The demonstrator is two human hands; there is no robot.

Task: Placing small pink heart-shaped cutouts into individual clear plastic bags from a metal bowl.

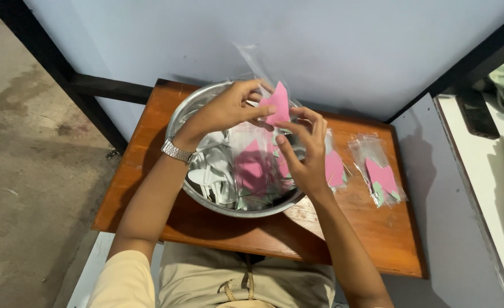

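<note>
We pinch a folded pink napkin [278,104] between both hands: our left hand [223,109] grips its near edge with thumb and fingertips, our right hand [304,149] steadies it from below, fingers curled. A clear plastic sleeve [252,63] seems to rise behind it, hard to make out. Beneath our hands sits one metal bowl [179,117] of white plastic spoons [212,171]. Right of our right hand lie two filled clear packets [380,177], pink inside, on the wooden table [372,228].

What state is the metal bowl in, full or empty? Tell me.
Partly full. The metal bowl holds white plastic spoons and clear packets with pink paper, heaped below both hands.
</note>
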